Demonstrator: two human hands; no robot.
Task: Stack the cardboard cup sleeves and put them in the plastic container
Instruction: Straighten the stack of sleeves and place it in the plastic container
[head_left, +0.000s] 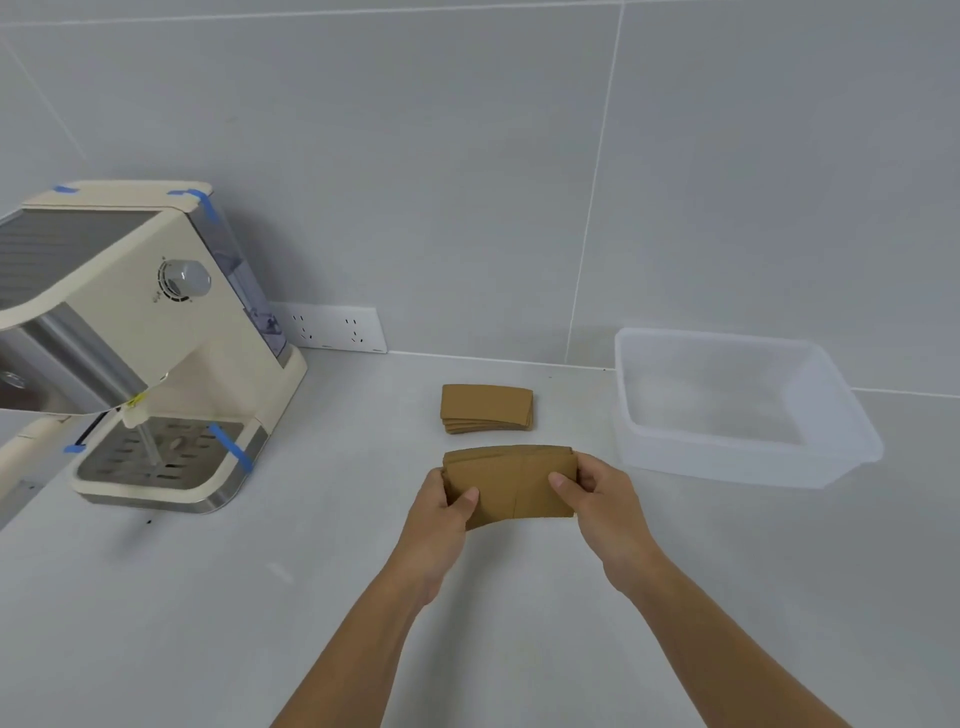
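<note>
A bundle of flat brown cardboard cup sleeves (511, 486) is held between both hands just above the counter, its long edge level. My left hand (447, 512) grips its left end and my right hand (597, 501) grips its right end, thumbs on the near face. A second small stack of sleeves (487, 408) lies on the counter behind it, slightly fanned. The clear plastic container (844, 415) stands to the right against the wall, with nothing visible inside.
A cream coffee machine (150, 332) with blue tape strips and a metal drip tray fills the left side. A white wall socket (337, 328) sits low on the tiled wall behind. The counter is pale grey.
</note>
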